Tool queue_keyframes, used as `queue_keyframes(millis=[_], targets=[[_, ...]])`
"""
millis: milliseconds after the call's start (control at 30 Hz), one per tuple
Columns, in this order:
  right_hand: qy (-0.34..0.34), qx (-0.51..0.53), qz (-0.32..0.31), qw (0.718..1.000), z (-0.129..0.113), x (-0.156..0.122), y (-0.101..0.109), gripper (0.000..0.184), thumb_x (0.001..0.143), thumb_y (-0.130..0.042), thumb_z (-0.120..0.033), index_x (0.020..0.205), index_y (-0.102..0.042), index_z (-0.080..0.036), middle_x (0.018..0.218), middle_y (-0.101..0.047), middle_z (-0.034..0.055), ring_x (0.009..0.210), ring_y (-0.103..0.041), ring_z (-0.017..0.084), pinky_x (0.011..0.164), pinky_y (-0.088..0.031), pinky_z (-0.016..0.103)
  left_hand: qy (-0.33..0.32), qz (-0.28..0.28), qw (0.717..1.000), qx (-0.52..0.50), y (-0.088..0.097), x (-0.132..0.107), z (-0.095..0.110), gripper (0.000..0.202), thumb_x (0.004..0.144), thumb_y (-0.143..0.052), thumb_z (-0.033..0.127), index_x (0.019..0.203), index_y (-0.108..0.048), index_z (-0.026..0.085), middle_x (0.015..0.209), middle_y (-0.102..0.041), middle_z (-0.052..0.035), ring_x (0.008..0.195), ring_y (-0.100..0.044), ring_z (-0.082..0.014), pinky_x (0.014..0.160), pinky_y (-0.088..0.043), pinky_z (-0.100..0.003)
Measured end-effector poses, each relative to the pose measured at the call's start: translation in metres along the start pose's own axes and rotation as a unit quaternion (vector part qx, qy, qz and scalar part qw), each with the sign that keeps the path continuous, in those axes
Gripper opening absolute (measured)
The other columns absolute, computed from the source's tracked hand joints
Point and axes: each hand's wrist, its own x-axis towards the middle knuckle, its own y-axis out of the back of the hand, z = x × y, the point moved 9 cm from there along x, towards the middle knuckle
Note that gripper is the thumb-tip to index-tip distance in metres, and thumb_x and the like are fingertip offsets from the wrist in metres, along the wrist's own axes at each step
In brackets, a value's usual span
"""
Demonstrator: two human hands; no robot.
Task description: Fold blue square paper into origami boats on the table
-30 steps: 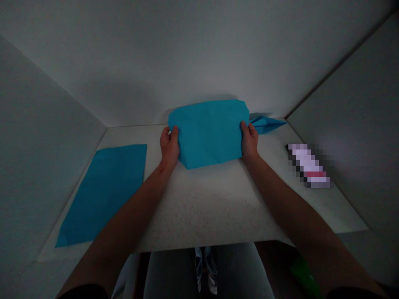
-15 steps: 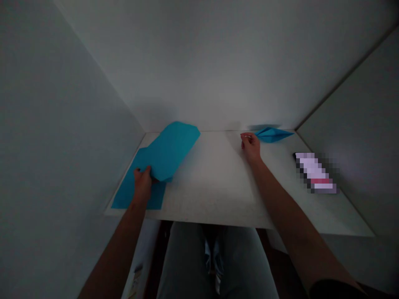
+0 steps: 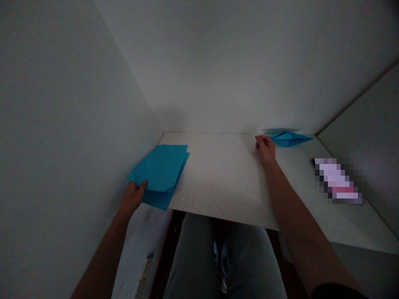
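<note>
At the left end of the table my left hand [image 3: 133, 196] grips a blue paper sheet [image 3: 158, 168] by its lower left corner, thumb on top. A second blue sheet [image 3: 158, 200] shows beneath it, reaching over the table's front edge; whether the hand pinches this one too is hidden. On the far right side my right hand [image 3: 265, 149] is raised with its fingers curled together, and no thing shows in them. Just to the right of its knuckles lies a folded blue paper piece [image 3: 288, 139] with pointed ends, boat-like, its left tip partly behind the hand.
The white table [image 3: 218, 174] is bounded by walls at the back, left and right. A phone [image 3: 338, 180], blurred by pixelation, lies at the right. My legs [image 3: 193, 257] are under the front edge.
The upper blue sheet has swung down from a lifted, curled position to lie nearly flat over the other. My left hand shifted left and lower. The right hand keeps its pose beside the folded paper.
</note>
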Motion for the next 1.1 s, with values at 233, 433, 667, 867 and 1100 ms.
queue_keyframes(millis=[233, 433, 667, 867, 1100], targets=[[0.013, 0.014, -0.015, 1.000, 0.010, 0.006, -0.001, 0.033, 0.078, -0.084, -0.052, 0.086, -0.067, -0.026, 0.061, -0.053, -0.0050, 0.058, -0.045, 0.015, 0.057, -0.038, 0.032, 0.032, -0.044, 0.994, 0.099, 0.024, -0.010, -0.045, 0.038, 0.082, -0.062, 0.063, 0.093, -0.060, 0.027, 0.084, -0.073, -0.0104, 0.087, -0.075, -0.0405, 0.089, -0.064, -0.058], [0.014, 0.023, -0.014, 1.000, 0.009, 0.007, -0.002, 0.035, 0.073, -0.084, -0.055, 0.084, -0.068, -0.026, 0.060, -0.053, -0.0049, 0.058, -0.045, 0.015, 0.057, -0.037, 0.031, -0.045, 0.107, 0.974, 0.195, 0.044, -0.040, -0.024, 0.076, 0.087, -0.063, 0.070, 0.137, -0.063, 0.014, 0.129, -0.072, -0.0244, 0.119, -0.072, -0.0463, 0.105, -0.060, -0.063], [0.017, 0.019, -0.024, 0.999, 0.005, 0.002, -0.007, 0.038, 0.075, -0.083, -0.060, 0.084, -0.066, -0.027, 0.060, -0.052, -0.0066, 0.058, -0.045, 0.014, 0.058, -0.038, 0.030, -0.216, 0.003, 0.945, 0.247, -0.041, -0.059, 0.030, 0.057, 0.110, -0.041, 0.051, 0.151, -0.069, 0.023, 0.174, -0.053, -0.0177, 0.170, -0.037, -0.0402, 0.136, -0.033, -0.063], [0.005, -0.034, -0.076, 0.997, 0.000, -0.004, -0.019, 0.039, 0.076, -0.079, -0.060, 0.088, -0.067, -0.024, 0.061, -0.053, -0.0067, 0.060, -0.048, 0.015, 0.061, -0.038, 0.031, -0.166, -0.063, 0.955, 0.238, -0.104, -0.024, 0.039, 0.072, 0.109, -0.037, 0.049, 0.172, -0.050, 0.017, 0.181, -0.042, -0.0194, 0.172, -0.031, -0.0412, 0.137, -0.027, -0.066], [0.008, -0.050, -0.086, 0.995, 0.004, -0.005, -0.022, 0.030, 0.085, -0.074, -0.055, 0.084, -0.066, -0.025, 0.071, -0.060, -0.0037, 0.071, -0.052, 0.017, 0.070, -0.044, 0.032, -0.330, -0.029, 0.937, 0.114, -0.143, -0.033, 0.223, 0.060, 0.109, -0.047, 0.047, 0.160, -0.061, 0.018, 0.170, -0.055, -0.0237, 0.165, -0.042, -0.0413, 0.135, -0.024, -0.065]])
